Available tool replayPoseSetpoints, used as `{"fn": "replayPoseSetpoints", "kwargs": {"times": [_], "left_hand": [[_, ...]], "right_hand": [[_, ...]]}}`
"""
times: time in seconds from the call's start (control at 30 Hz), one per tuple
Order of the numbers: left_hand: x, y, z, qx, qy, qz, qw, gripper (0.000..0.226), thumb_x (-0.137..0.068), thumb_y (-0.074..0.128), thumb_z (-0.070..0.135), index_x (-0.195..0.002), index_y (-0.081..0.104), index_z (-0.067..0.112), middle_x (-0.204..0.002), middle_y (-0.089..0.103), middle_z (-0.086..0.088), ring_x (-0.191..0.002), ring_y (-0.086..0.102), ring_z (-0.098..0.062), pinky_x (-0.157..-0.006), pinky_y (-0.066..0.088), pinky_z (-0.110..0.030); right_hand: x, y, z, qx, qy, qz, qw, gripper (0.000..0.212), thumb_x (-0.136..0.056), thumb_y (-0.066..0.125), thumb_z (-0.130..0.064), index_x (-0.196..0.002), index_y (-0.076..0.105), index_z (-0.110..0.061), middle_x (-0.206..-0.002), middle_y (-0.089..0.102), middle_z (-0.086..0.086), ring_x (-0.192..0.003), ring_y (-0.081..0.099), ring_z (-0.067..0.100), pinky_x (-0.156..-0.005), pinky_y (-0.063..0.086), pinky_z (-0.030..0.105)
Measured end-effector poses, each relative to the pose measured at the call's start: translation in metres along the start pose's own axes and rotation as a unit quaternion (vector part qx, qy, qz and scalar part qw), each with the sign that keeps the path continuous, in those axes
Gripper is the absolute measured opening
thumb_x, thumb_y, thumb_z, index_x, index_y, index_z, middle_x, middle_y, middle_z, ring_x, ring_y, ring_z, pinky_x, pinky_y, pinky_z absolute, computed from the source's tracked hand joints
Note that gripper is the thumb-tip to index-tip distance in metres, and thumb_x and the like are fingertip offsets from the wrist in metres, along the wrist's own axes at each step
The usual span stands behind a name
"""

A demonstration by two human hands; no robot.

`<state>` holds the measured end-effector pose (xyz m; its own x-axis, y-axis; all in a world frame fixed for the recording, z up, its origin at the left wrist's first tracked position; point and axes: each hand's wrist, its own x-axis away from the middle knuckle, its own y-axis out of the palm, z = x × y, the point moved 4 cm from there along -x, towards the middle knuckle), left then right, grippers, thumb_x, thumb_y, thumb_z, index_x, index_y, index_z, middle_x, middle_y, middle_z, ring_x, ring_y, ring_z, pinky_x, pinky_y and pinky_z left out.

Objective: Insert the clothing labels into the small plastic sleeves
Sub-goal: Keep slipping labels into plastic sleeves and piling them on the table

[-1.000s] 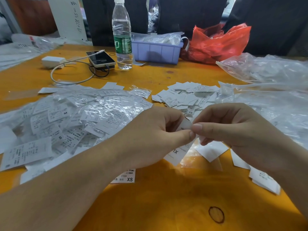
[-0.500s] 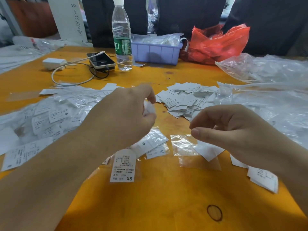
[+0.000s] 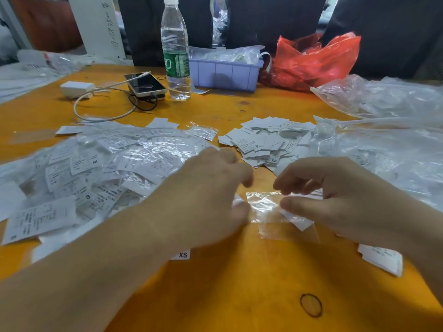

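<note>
My right hand (image 3: 340,202) pinches the top edge of an empty clear plastic sleeve (image 3: 263,206) between thumb and forefinger, just above the orange table (image 3: 239,283). A white label (image 3: 300,222) and a second clear sleeve (image 3: 287,233) lie under it. My left hand (image 3: 211,195) is blurred, fingers loosely curled with nothing seen in them, its thumb at the sleeve's left edge. Loose white labels (image 3: 266,140) are heaped beyond both hands. A big pile of filled sleeves (image 3: 107,164) spreads to the left. An XS label (image 3: 183,255) peeks out under my left forearm.
At the back stand a water bottle (image 3: 176,56), a phone (image 3: 146,86) with a charger (image 3: 76,88) and cable, a purple bin (image 3: 225,73) and a red bag (image 3: 316,58). Large clear bags (image 3: 383,111) cover the right side. Two labels (image 3: 383,259) lie near my right wrist.
My left hand took the filled sleeve left, let it go on the table, then came back to the centre. My right hand lifted an empty sleeve by its edge.
</note>
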<state>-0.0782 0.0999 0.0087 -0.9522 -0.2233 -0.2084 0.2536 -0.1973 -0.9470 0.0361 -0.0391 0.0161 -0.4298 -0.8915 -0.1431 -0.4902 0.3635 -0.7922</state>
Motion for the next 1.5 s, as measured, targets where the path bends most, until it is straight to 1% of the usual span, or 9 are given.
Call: {"fn": "replayPoseSetpoints", "kwargs": {"times": [0.17,0.43,0.53,0.7,0.83,1.1,1.27,1.4,1.5], "left_hand": [[-0.001,0.019,0.018,-0.013,0.067,-0.061,0.996,0.048,-0.084,0.043,0.067,-0.115,0.055,0.033,-0.112,0.045,0.013,-0.108,0.032,-0.008,-0.091,0.035,-0.029],[-0.002,0.015,0.020,0.028,0.100,-0.002,0.995,0.016,-0.094,0.054,0.038,-0.101,0.068,0.033,-0.101,0.055,0.012,-0.099,0.043,-0.010,-0.081,0.041,-0.031],[-0.001,0.014,0.021,0.042,0.106,0.018,0.993,0.010,-0.091,0.058,0.033,-0.092,0.068,0.031,-0.094,0.057,0.013,-0.091,0.047,-0.008,-0.075,0.045,-0.031],[-0.001,0.002,0.010,0.200,0.038,0.062,0.977,0.009,-0.085,0.066,0.023,-0.078,0.065,0.028,-0.072,0.064,0.015,-0.074,0.060,-0.002,-0.064,0.049,-0.023],[-0.002,-0.001,0.003,0.266,-0.003,0.070,0.961,0.011,-0.085,0.067,0.019,-0.081,0.066,0.028,-0.072,0.067,0.011,-0.066,0.063,-0.006,-0.058,0.049,-0.022],[-0.002,0.003,0.005,0.248,0.006,0.044,0.968,0.010,-0.086,0.067,0.025,-0.077,0.067,0.030,-0.074,0.066,0.018,-0.069,0.062,-0.002,-0.058,0.047,-0.014],[-0.002,0.003,0.005,0.236,0.006,0.052,0.970,0.009,-0.086,0.066,0.030,-0.077,0.067,0.029,-0.080,0.063,0.026,-0.066,0.060,-0.003,-0.055,0.042,-0.010],[-0.002,0.002,0.005,0.243,0.005,0.052,0.969,0.015,-0.088,0.063,0.036,-0.077,0.067,0.028,-0.084,0.063,0.026,-0.070,0.060,-0.004,-0.057,0.044,-0.014],[-0.002,0.002,0.006,0.247,0.005,0.044,0.968,0.022,-0.091,0.060,0.039,-0.076,0.068,0.024,-0.083,0.063,0.021,-0.070,0.060,-0.007,-0.060,0.046,-0.025]], "right_hand": [[-0.002,0.008,-0.001,0.050,-0.012,-0.048,0.998,0.006,-0.081,0.068,-0.031,-0.086,0.068,-0.035,-0.087,0.062,-0.016,-0.088,0.058,0.003,-0.081,0.049,0.038],[-0.002,0.005,-0.003,0.090,-0.008,-0.056,0.994,0.062,-0.078,0.049,0.015,-0.097,0.065,-0.041,-0.103,0.058,-0.019,-0.099,0.053,0.001,-0.082,0.050,0.032],[-0.001,-0.001,-0.002,0.136,-0.020,-0.053,0.989,0.059,-0.080,0.053,0.010,-0.099,0.061,-0.046,-0.103,0.056,-0.025,-0.100,0.050,-0.005,-0.082,0.048,0.027],[-0.001,0.001,0.005,0.166,-0.009,-0.090,0.982,0.045,-0.081,0.059,-0.004,-0.107,0.061,-0.041,-0.102,0.054,-0.025,-0.099,0.050,-0.005,-0.084,0.047,0.028],[-0.002,0.000,0.005,0.163,-0.009,-0.087,0.983,0.043,-0.082,0.059,-0.005,-0.106,0.062,-0.040,-0.101,0.055,-0.023,-0.098,0.050,-0.005,-0.084,0.046,0.025],[-0.001,-0.002,0.004,0.176,-0.013,-0.072,0.982,0.039,-0.086,0.064,-0.011,-0.105,0.061,-0.044,-0.097,0.056,-0.026,-0.095,0.049,-0.009,-0.078,0.045,0.017],[-0.003,-0.002,0.002,0.192,-0.019,-0.072,0.979,0.046,-0.086,0.064,-0.009,-0.078,0.047,-0.052,-0.085,0.051,-0.024,-0.088,0.047,-0.008,-0.066,0.037,0.014],[-0.004,-0.001,0.000,0.202,-0.026,-0.052,0.978,0.050,-0.087,0.060,-0.006,-0.065,0.042,-0.047,-0.074,0.049,-0.022,-0.078,0.047,-0.006,-0.061,0.034,0.015],[-0.003,-0.004,-0.002,0.190,-0.036,-0.035,0.981,0.041,-0.088,0.057,-0.004,-0.076,0.051,-0.044,-0.075,0.050,-0.018,-0.078,0.047,-0.006,-0.063,0.034,0.013]]}}
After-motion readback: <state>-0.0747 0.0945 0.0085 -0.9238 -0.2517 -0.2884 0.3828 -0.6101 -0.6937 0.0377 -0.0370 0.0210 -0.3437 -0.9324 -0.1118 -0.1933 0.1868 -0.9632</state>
